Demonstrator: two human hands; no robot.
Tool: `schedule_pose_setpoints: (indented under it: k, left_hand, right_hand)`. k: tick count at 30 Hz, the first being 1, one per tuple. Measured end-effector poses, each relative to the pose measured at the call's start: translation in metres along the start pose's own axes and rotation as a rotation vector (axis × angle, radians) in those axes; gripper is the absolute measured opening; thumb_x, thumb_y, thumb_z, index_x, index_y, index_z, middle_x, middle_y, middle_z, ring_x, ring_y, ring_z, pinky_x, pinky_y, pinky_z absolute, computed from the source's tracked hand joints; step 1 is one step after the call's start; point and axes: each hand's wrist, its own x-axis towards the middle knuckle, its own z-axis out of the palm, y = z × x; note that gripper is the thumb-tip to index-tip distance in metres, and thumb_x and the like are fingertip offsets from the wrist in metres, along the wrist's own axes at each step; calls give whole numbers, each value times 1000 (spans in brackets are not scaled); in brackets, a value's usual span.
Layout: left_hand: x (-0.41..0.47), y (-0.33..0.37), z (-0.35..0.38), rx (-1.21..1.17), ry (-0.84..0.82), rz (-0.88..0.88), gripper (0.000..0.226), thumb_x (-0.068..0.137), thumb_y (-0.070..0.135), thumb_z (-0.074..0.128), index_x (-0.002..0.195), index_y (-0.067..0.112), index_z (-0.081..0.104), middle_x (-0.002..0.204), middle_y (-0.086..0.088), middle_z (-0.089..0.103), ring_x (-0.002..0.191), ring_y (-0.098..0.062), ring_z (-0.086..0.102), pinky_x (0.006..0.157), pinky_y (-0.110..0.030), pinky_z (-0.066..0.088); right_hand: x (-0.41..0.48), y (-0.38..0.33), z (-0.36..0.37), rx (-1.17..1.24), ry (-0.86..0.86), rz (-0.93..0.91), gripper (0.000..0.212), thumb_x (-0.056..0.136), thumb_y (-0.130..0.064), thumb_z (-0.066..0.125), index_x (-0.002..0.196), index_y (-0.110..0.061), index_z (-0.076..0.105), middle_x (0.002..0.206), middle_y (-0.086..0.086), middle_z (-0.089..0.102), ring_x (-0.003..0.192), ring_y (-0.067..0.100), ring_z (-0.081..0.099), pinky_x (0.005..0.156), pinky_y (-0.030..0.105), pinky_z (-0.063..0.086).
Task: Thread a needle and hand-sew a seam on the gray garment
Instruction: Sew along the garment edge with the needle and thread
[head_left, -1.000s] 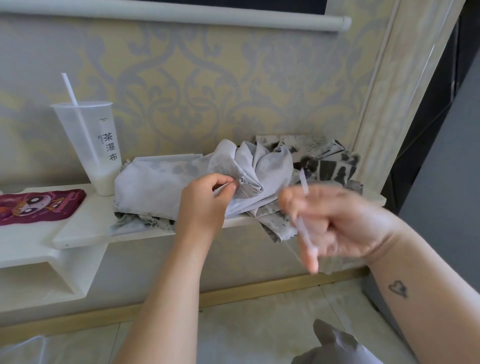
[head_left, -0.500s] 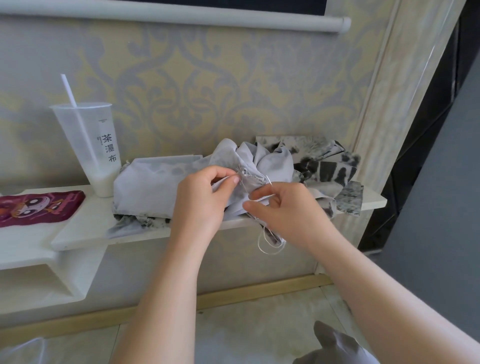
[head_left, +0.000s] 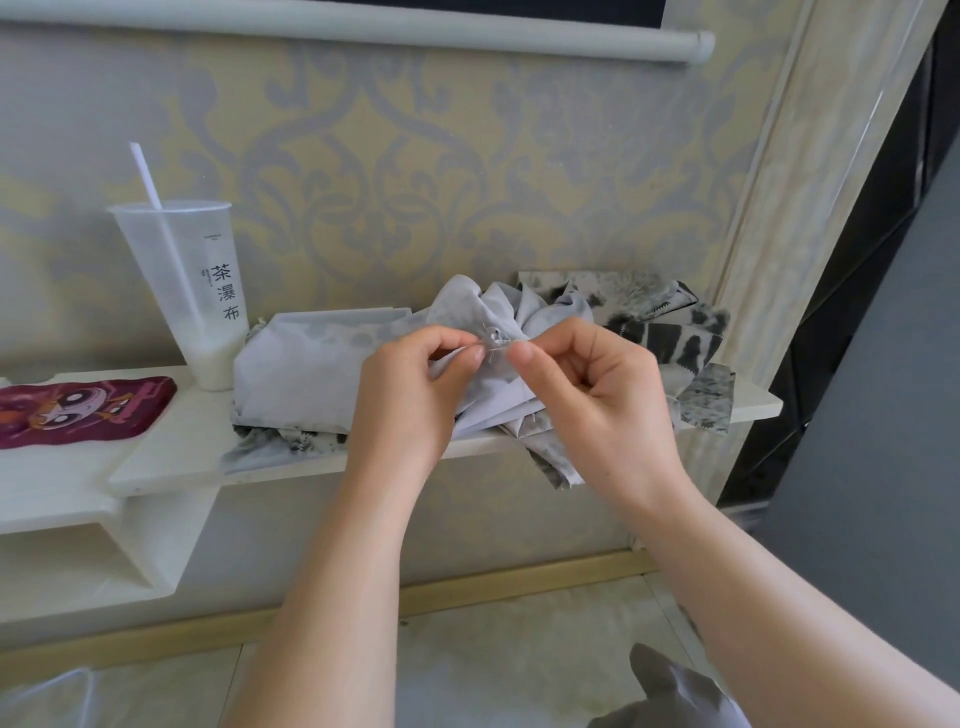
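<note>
The gray garment (head_left: 311, 374) lies bunched on a white shelf (head_left: 171, 457), its right part patterned black and white. My left hand (head_left: 410, 395) pinches a raised fold of the gray cloth between thumb and forefinger. Just to its right, my right hand (head_left: 597, 395) pinches a thin needle (head_left: 501, 347) at the same fold, fingers curled. The needle runs across a small transparent button on the fold (head_left: 496, 335). A short bit of thread (head_left: 530, 413) shows below the fold; the rest is too fine to see.
A tall plastic cup with a straw (head_left: 192, 291) stands left of the garment. A maroon cartoon pouch (head_left: 78, 410) lies at the far left. Patterned wallpaper rises behind the shelf, and a dark door frame stands at the right. Gray cloth (head_left: 670, 691) shows at the bottom edge.
My right hand swung in from the lower right to the fold and now meets the left hand. The loose thread loop that hung below has been drawn in.
</note>
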Motion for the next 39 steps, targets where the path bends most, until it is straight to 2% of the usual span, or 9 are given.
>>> schedule_pose_setpoints:
  k: [4,10,14,17,19,24,32,36,39]
  left_hand:
    - [0,0,0,-1,16,-1,9,90,23,62,85,28,68,81,21,65,81,13,58,64,-2,40]
    - [-1,1,-2,-4,56,11,8,90,20,62,85,24,68,78,25,62,74,19,54,63,-1,37]
    - [-2,3,-5,-17,53,13,8,90,23,62,87,25,69,81,19,66,78,0,58,63,-13,42]
    - [-4,7,-8,-35,9,49,13,90,22,63,82,31,66,80,18,67,79,-7,59,65,-16,43]
    - [-5,10,-9,-38,-15,70,15,90,21,64,80,33,64,79,18,67,79,-10,58,65,-17,43]
    - [-5,12,-13,11,-77,101,8,88,24,65,85,28,70,77,21,67,76,-6,58,63,-14,42]
    - [-2,8,-16,18,-116,62,9,90,30,63,86,27,70,77,10,69,74,-10,58,61,-17,42]
    - [-1,4,-11,18,-168,-15,10,91,30,62,87,28,71,73,21,66,72,4,58,57,-9,42]
    - [0,5,-12,-27,-166,-38,11,91,28,61,86,29,71,71,23,65,70,9,58,58,-4,39]
  right_hand:
    - [-3,0,-4,12,-61,6,24,88,-16,63,67,-6,59,45,-8,28,42,4,23,43,13,23]
    - [3,-4,-16,-395,-544,192,26,85,-25,68,61,-18,59,41,-11,33,44,6,32,50,24,34]
    - [14,-9,-25,-442,-318,165,20,78,-41,68,79,-21,65,40,-10,30,38,8,27,40,15,23]
    - [27,-9,-24,-419,-140,129,19,83,-34,66,96,-23,59,40,-10,27,36,8,26,39,14,22]
    - [32,-7,-20,-445,-200,138,21,84,-33,67,102,-27,59,38,-10,27,36,8,26,38,13,22]
    - [44,-4,-21,-452,-316,149,10,86,-29,67,77,-25,64,37,-10,25,35,9,23,39,15,20]
    - [49,1,-28,-400,-347,178,13,85,-29,67,73,-23,67,45,-6,28,46,13,24,50,23,27]
    - [46,6,-24,-459,-348,217,10,90,-29,61,83,-23,63,42,-11,30,43,10,27,53,25,33]
    - [42,-2,-24,-426,-215,193,17,98,-29,42,101,-23,57,57,-13,40,48,4,37,53,23,36]
